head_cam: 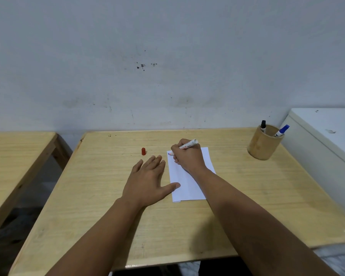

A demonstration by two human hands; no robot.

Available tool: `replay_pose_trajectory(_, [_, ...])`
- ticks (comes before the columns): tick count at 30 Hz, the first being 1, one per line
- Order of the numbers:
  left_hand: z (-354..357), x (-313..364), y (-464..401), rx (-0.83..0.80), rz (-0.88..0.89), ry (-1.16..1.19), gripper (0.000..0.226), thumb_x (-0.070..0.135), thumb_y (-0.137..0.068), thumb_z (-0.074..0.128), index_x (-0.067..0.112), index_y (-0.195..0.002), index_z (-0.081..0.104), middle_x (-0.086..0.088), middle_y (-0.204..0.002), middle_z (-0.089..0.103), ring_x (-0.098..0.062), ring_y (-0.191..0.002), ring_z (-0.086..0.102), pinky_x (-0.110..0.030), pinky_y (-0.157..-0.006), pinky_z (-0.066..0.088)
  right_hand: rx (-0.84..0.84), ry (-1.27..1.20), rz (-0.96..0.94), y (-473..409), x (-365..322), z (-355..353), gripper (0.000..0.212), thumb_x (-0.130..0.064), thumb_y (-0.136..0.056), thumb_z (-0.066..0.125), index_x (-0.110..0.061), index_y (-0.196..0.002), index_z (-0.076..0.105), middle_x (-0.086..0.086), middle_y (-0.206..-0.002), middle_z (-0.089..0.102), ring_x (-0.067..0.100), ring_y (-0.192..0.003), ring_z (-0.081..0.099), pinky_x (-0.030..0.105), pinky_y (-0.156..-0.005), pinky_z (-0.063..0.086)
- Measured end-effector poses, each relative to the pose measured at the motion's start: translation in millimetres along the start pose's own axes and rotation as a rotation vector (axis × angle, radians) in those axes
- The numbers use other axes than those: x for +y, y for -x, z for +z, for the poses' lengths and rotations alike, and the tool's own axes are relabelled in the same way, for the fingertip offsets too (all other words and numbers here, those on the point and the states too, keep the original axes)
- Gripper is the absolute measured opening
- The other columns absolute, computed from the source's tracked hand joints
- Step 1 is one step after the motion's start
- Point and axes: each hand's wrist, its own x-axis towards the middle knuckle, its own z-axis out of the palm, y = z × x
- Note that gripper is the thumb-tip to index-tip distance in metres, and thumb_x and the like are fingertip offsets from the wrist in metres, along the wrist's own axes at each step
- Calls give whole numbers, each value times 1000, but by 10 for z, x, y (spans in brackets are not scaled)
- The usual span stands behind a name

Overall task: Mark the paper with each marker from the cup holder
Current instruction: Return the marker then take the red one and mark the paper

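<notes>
A white sheet of paper (189, 184) lies in the middle of the wooden table (100, 206). My right hand (187, 157) grips an uncapped red marker (188, 144), its tip pressed at the paper's far left corner, where small blue and red marks (169, 154) show. The red cap (143, 151) stands on the table to the left of the paper. My left hand (149, 180) rests flat with fingers spread, its thumb on the paper's left edge. A wooden cup holder (264, 144) at the far right holds a black marker (263, 126) and a blue marker (281, 130).
A second wooden table (16, 152) stands to the left across a gap. A white cabinet (323, 140) adjoins the table's right side, just behind the cup holder. A grey wall (167, 66) runs along the far edge.
</notes>
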Motion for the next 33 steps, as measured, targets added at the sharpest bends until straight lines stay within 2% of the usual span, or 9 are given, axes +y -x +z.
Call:
replay_pose_trajectory(4, [-14, 5, 2, -9, -7, 2, 100, 87, -81, 38, 23, -158, 37, 7, -170, 24, -8, -158, 12, -42, -128, 8, 22, -63, -30, 45, -25, -14, 24, -23, -88, 69, -3, -76, 62, 18, -79, 78, 15, -57, 69, 30, -57, 53])
replay_pose_trajectory(9, [-56, 28, 16, -8, -10, 10, 100, 86, -81, 41, 22, -157, 38, 7, -169, 24, -8, -158, 13, -40, -128, 8, 143, -150, -89, 44, -251, -126, 33, -47, -88, 82, -29, -71, 61, 7, -68, 71, 22, -55, 61, 26, -51, 40])
replay_pose_trajectory(14, [-120, 59, -25, 180, -54, 120, 83, 83, -77, 56, 25, -136, 64, 7, -145, 58, -17, -135, 51, -41, -108, 44, 52, -405, -16, 55, -660, -431, 35, -51, -96, 72, -18, -98, 81, 5, -81, 77, 16, -53, 58, 24, -49, 41])
replay_pose_trajectory(16, [-174, 48, -107, 361, -95, 120, 66, 72, -81, 61, 26, -128, 68, 7, -133, 64, -21, -121, 57, -42, -94, 50, 55, -436, 21, 42, -772, -553, 42, -46, -107, 54, -14, -105, 82, 3, -76, 74, 13, -45, 51, 22, -47, 37])
replay_pose_trajectory(18, [-235, 1, -222, 436, -160, 79, 51, 54, -87, 65, 27, -130, 66, 3, -129, 64, -26, -114, 58, -42, -88, 51, 102, -412, 9, 50, -804, -650, 29, -32, -106, 57, -15, -104, 80, 4, -74, 70, 12, -43, 45, 20, -45, 33])
replay_pose_trajectory(21, [-303, -149, -404, 296, -303, 103, 42, 39, -95, 60, 25, -134, 65, -2, -130, 63, -31, -116, 58, -44, -88, 53, 110, -354, -28, 101, -779, -779, 7, -23, -99, 71, -16, -98, 74, 13, -86, 80, 13, -50, 51, 19, -45, 37])
replay_pose_trajectory(25, [-276, -259, -484, 235, -369, 173, 24, 27, -96, 59, 20, -108, 78, -1, -110, 75, -28, -101, 68, -37, -81, 54, 29, -286, 26, 196, -727, -913, 8, -13, -89, 83, -18, -94, 79, 12, -94, 84, 14, -59, 59, 22, -51, 42])
replay_pose_trajectory(29, [-466, -97, -639, 300, -488, 702, 12, 13, -92, 69, 15, -89, 80, -1, -90, 79, -26, -94, 73, -38, -89, 56, -17, -175, -3, 278, -630, -988, 14, -7, -88, 82, -17, -98, 80, -8, -68, 75, 12, -60, 57, 22, -49, 40])
replay_pose_trajectory(33, [-829, 279, -830, 264, -516, 1280, 12, 13, -95, 70, 7, -101, 78, -7, -90, 77, -18, -87, 72, -36, -87, 55, -29, -134, -80, 331, -604, -1017, 14, -16, -87, 87, -16, -101, 86, -12, -73, 70, 5, -60, 53, 21, -55, 41])
